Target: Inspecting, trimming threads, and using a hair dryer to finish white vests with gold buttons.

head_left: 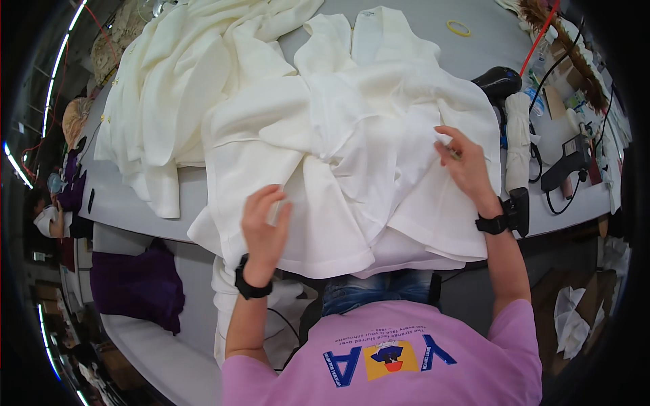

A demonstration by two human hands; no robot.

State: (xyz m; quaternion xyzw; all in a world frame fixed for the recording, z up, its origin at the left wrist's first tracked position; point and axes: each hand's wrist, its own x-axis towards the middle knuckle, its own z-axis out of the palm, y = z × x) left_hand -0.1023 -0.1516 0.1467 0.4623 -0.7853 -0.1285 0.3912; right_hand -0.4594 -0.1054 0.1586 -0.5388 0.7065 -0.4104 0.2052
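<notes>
A white sleeveless garment [352,128] lies spread on the grey table, its neck opening at the far side and its lower edge hanging over the near edge. My left hand [264,220] hovers over or just touches its left front part. The fingers are parted from the thumb, and nothing shows between them. Over the garment's right part is my right hand [466,162], fingers bent inward. A small shiny thing shows at its fingertips, too small to name. Each wrist wears a black strap.
More white garments [162,101] are heaped at the left. A yellow ring [458,28] lies far right. Along the right side are a black rounded tool [497,82], a white cloth roll [518,139] and a corded gun-shaped tool [569,162]. Purple cloth [139,284] hangs lower left.
</notes>
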